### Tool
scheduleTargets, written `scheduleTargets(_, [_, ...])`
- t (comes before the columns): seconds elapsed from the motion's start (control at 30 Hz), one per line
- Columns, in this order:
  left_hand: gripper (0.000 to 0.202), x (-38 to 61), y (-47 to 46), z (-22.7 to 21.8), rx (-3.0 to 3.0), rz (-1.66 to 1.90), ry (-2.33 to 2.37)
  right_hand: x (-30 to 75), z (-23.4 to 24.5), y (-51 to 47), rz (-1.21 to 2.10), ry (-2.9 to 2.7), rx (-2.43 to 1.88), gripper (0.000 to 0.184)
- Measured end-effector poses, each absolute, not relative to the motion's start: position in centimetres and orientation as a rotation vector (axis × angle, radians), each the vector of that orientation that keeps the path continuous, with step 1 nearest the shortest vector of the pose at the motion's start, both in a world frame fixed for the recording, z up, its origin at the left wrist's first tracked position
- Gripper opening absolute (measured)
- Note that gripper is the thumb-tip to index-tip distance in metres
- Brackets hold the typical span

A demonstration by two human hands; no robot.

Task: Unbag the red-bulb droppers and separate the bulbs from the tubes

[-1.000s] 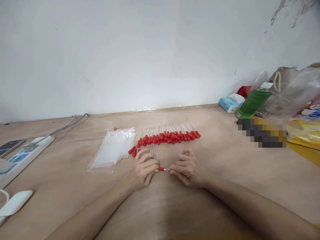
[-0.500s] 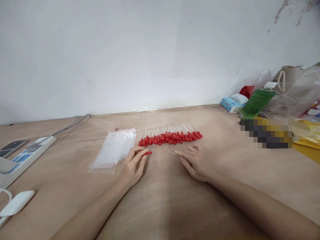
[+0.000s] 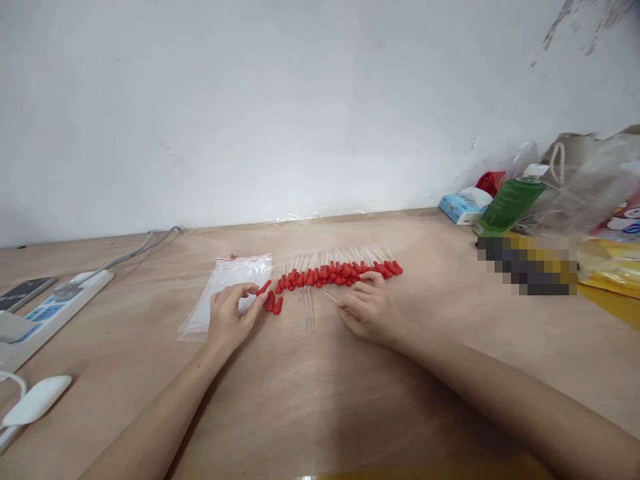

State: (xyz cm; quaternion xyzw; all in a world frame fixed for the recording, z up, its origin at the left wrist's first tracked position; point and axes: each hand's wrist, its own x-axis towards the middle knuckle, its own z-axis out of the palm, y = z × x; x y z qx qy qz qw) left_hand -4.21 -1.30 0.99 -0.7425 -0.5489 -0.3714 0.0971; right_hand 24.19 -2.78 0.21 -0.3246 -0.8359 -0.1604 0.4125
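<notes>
My left hand [image 3: 231, 312] pinches a red rubber bulb [image 3: 264, 288] between thumb and fingertips, at the right edge of the clear zip bags [image 3: 200, 310]. Two loose red bulbs lie just right of those fingertips. My right hand [image 3: 371, 310] is closed on a thin glass tube [image 3: 329, 295], whose end points left; the rest is hidden by the fingers. Beyond both hands lies a row of droppers with red bulbs [image 3: 325, 272], their clear tubes towards the wall. My right fingers overlap the row's near side. A few bare glass tubes [image 3: 309, 313] lie between my hands.
At the left are a white power strip [image 3: 65, 313], a phone [image 3: 25, 293] and a white plug-like piece [image 3: 40, 400] with a cable. A green bottle [image 3: 513, 203], a blue tissue pack [image 3: 457, 210] and plastic bags [image 3: 590, 193] stand at the right, near the wall.
My left hand has drawn back left with a red bulb, and two loose bulbs now show beside it. My right hand has shifted left and forward, its fingers curled more around the tube.
</notes>
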Motion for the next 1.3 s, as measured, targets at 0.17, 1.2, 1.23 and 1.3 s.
scheduleTargets(0.17, [0.016,-3.7,-1.7,0.8,-2.254,-0.909,-1.580,21.3,-1.1,-1.8,-0.516,-2.129,-0.810,0.016])
scheduleTargets(1.2, [0.019,1.3,2.3,3.1,-2.337,-1.192,-1.968,22.1,-0.7,-2.8,-0.040,-2.003,-1.091,0.016])
scheduleTargets(1.23, [0.018,1.2,1.7,3.1,-2.310,-1.296,-1.987,22.6,-0.7,-2.8,-0.065,-1.999,-1.099,0.015])
scheduleTargets(1.3, [0.018,0.9,0.2,3.0,-2.312,-1.444,-1.958,23.8,-0.8,-3.0,-0.150,-1.983,-1.107,0.021])
